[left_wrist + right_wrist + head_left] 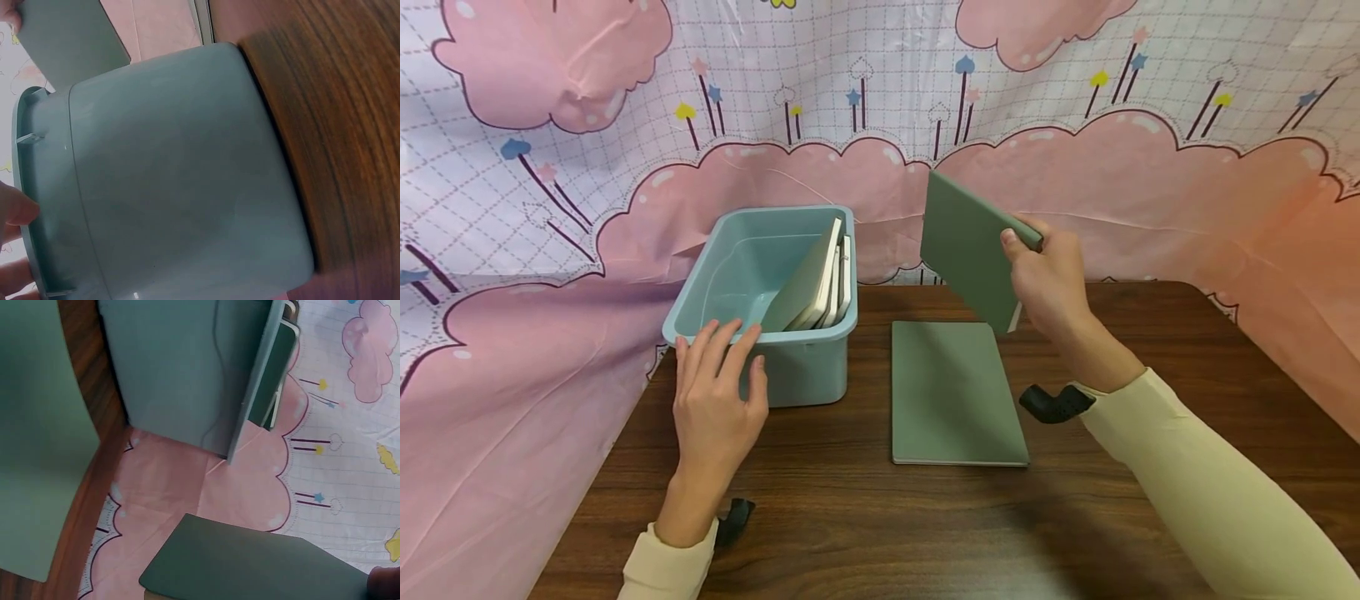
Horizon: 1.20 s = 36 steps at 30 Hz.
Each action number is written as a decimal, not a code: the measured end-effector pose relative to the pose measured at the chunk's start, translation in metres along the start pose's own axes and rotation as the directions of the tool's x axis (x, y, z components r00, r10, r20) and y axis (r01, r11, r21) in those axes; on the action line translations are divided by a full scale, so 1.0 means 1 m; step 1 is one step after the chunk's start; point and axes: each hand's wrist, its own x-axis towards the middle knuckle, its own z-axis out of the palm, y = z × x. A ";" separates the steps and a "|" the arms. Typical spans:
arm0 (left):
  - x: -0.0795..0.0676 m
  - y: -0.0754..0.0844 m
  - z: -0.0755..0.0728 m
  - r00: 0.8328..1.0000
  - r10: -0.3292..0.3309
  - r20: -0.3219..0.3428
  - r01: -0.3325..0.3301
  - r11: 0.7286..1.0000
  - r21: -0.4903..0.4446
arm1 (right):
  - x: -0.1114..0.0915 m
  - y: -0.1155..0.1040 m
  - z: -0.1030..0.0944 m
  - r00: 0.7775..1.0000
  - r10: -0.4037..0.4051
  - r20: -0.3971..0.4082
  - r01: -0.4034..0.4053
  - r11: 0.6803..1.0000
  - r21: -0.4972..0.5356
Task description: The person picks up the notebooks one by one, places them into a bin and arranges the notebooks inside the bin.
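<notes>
We begin at the near edge, where two cream sleeves, each with a black clip at the cuff, reach over a dark wood-grain worktop.

The left hand is at the near side of a blue-grey bin. Its fingers are spread and fairly straight, the tips at the near rim, the thumb set apart from them; we find nothing gripped there.

To the right of the bin, and apart from it, we record a green book lying flat and closed on the worktop.

Beyond and above that book's far right corner, the right hand holds a raised book, also green. The fingers are closed on its upper right corner, thumb on the cover facing us. The book hangs tilted in the air, off the worktop.

Inside the bin, we note several books standing on edge along the right wall; the leftmost leans over, its green cover facing left. We cannot give their exact count.

Behind everything, we see a cloth printed with pink clouds.
</notes>
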 end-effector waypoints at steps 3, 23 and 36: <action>0.000 0.000 0.001 1.000 0.000 0.004 0.000 1.000 -0.001 | 0.002 -0.006 0.000 1.000 0.001 -0.002 -0.001 1.000 0.012; 0.000 0.001 0.000 1.000 -0.008 0.008 0.008 1.000 -0.003 | 0.014 -0.053 0.008 0.996 -0.038 -0.079 0.044 0.996 0.073; 0.001 0.001 0.000 1.000 -0.011 0.011 0.011 1.000 -0.009 | 0.019 -0.070 0.005 0.991 -0.056 -0.123 0.073 0.988 0.139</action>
